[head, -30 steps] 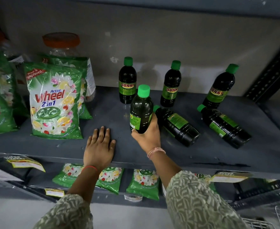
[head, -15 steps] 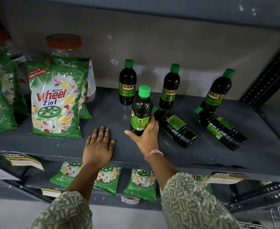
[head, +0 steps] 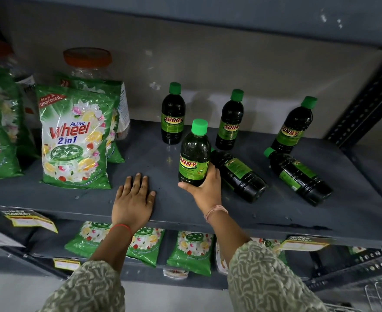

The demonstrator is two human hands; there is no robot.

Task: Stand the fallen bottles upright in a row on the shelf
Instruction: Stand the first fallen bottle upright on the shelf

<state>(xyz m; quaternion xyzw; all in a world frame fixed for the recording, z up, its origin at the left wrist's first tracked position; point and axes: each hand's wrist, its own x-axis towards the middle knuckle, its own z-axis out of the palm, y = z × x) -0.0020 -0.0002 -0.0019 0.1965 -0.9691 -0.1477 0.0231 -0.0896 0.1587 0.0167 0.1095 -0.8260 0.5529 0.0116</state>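
Dark bottles with green caps and SUNNY labels are on a grey shelf. My right hand grips the base of one bottle, held upright near the shelf's middle. Three bottles stand at the back: one at the left, one in the middle, one at the right, which leans slightly. Two bottles lie on their sides: one just right of my right hand, another farther right. My left hand rests flat on the shelf's front edge, fingers spread.
Green Wheel detergent bags stand at the left, with an orange-lidded jar behind them. A perforated metal upright bounds the shelf at the right. More detergent packets lie on the shelf below.
The bottle in my right hand has turned so its SUNNY label faces me, and it stands more upright. My left hand stays flat on the shelf.
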